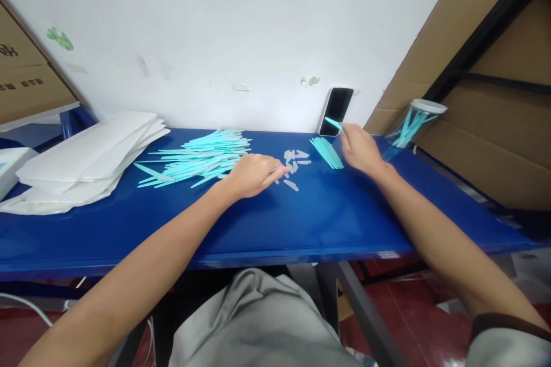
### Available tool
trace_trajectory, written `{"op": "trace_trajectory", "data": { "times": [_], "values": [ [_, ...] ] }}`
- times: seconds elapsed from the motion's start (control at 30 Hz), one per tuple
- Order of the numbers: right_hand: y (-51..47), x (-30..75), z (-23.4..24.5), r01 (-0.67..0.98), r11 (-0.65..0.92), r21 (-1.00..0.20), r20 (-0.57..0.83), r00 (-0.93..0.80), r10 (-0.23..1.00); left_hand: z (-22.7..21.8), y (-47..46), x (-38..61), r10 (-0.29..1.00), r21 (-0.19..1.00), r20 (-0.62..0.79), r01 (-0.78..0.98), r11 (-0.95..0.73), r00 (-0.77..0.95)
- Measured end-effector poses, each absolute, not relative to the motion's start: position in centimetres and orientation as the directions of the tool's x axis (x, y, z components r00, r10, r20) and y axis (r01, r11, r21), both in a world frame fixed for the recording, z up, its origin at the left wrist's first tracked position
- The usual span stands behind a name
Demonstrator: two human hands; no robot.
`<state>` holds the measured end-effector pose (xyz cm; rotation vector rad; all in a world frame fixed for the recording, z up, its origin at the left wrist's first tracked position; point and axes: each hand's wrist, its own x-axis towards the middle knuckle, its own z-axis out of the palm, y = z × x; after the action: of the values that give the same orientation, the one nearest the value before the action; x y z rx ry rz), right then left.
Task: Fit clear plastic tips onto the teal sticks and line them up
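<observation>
My left hand lies on the blue table, fingers curled, its fingertips at a scatter of small clear caps; whether it pinches one I cannot make out. My right hand is closed on a turquoise stick that juts up to the left, just right of a small neat row of the same sticks. A big loose heap of turquoise sticks lies left of my left hand.
A stack of white bags covers the table's left end. A dark phone leans on the white wall. A clear cup of sticks stands at the right by cardboard boxes. More cardboard sits far left.
</observation>
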<state>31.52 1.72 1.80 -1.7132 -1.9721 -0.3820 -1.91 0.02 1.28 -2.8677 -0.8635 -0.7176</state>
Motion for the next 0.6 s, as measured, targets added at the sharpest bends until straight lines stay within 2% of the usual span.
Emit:
{"op": "trace_trajectory", "data": {
  "times": [0.2, 0.33, 0.43, 0.6],
  "values": [
    [1.5, 29.7, 0.9, 0.956, 0.241, -0.169, 0.402, -0.157, 0.902, 0.9, -0.3, -1.2, 0.588, 0.084, 0.303, 0.593, -0.801, 0.75],
    [1.4, 29.1, 0.7, 0.917, 0.337, -0.215, 0.433, -0.22, 0.874, 1.1, -0.4, -1.2, 0.633, 0.069, 0.272, 0.642, -0.764, 0.724],
    [1.4, 28.8, 0.6, 0.902, 0.392, -0.18, 0.47, -0.271, 0.84, 1.0, -0.4, -1.2, 0.655, 0.049, 0.248, 0.666, -0.745, 0.714],
    [1.4, 28.0, 0.4, 0.907, 0.376, -0.189, 0.483, -0.247, 0.84, 1.0, -0.4, -1.0, 0.691, 0.041, 0.195, 0.699, -0.714, 0.696]
  ]
}}
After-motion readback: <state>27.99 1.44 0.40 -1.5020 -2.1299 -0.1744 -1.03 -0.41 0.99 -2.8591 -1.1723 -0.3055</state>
